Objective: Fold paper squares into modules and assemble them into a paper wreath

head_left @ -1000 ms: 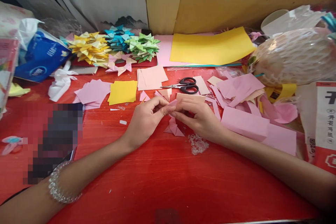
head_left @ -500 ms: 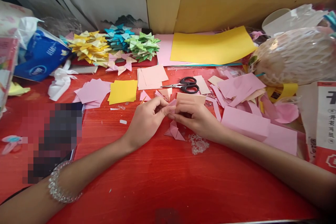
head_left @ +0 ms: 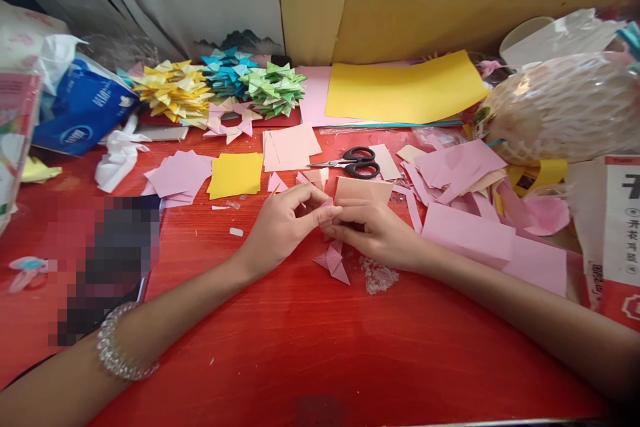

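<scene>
Over the red table, my left hand [head_left: 283, 227] and my right hand [head_left: 377, 230] meet with fingers pinched together. Between them is a small folded pink paper [head_left: 327, 203], mostly hidden by the fingers. Just below the fingertips hangs or rests a pointed pink folded section [head_left: 335, 263]; whether it joins the held piece is hard to tell. Small pink folded pieces [head_left: 277, 183] and a peach folded piece [head_left: 317, 178] lie beyond my left hand. A folded peach paper [head_left: 364, 190] stands behind my right hand, and black-handled scissors [head_left: 361, 163] lie farther back.
Pink squares [head_left: 180, 175], yellow squares [head_left: 236, 175] and peach squares [head_left: 291, 148] lie in stacks. Folded paper rings in yellow [head_left: 173, 92], blue [head_left: 229, 73] and green [head_left: 276, 90] sit behind. Pink scraps [head_left: 460, 167] are at right. A blurred-out dark object [head_left: 113, 260] lies at left.
My left fingers and thumb have shifted slightly over the held paper, covering more of it. The pink folded section below the hands has tilted, its tip pointing lower. Both hands keep their grip.
</scene>
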`<state>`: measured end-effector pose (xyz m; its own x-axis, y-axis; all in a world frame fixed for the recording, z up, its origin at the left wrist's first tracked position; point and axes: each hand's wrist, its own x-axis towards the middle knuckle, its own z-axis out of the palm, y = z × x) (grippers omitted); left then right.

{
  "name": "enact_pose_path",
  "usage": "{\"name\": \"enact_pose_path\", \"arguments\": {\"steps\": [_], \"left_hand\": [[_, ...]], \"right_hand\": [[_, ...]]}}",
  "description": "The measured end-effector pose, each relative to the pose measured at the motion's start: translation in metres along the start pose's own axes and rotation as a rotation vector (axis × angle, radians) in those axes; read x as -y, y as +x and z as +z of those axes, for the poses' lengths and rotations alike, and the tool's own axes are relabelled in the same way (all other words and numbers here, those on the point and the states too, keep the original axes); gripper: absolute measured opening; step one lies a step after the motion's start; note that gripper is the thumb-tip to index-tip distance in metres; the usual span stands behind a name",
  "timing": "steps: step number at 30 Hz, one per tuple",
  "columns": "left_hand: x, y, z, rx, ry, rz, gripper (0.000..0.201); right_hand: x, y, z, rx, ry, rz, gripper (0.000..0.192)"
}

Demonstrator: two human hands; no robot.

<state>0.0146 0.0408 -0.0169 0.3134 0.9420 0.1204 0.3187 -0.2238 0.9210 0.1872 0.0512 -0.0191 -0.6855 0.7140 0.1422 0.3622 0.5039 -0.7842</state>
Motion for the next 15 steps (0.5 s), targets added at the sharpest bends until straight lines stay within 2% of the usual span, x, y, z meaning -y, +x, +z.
{"name": "enact_pose_path", "arguments": {"steps": [8,15], "left_hand": [[-0.0016,-0.0047,-0.0014,-0.079,0.009,-0.02,0.019],[-0.0011,-0.0034,0.0002,-0.112,0.035,-0.018,0.019]], "right_hand": [[-0.0016,0.0003,0.001,0.058,-0.037,-0.029,0.019],[-0.0021,0.0005,0.0025,0.018,-0.059,-0.037,0.022]]}}
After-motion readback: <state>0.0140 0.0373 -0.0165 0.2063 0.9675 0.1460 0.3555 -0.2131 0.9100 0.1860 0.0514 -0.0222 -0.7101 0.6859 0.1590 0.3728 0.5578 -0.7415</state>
